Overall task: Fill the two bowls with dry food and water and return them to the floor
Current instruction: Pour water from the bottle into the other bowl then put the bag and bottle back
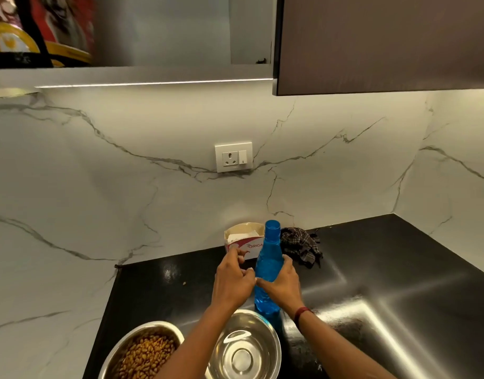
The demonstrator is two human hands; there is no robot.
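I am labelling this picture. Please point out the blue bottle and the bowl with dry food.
blue bottle (pixel 268 257): head view, upper body.
bowl with dry food (pixel 137 329): head view, bare far wall.

Bench (pixel 386 283) lies bare at three o'clock of the blue bottle (pixel 268 258); tissue box (pixel 243 239) and checked cloth (pixel 301 246) block twelve, steel bowl (pixel 265 348) six.

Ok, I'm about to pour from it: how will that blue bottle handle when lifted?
The blue bottle is tall and narrow, so a sideways nudge would probably tip it. It looks like thin translucent plastic, likely giving under the right hand if squeezed. Its mouth looks uncapped, so tilting could spill any contents.
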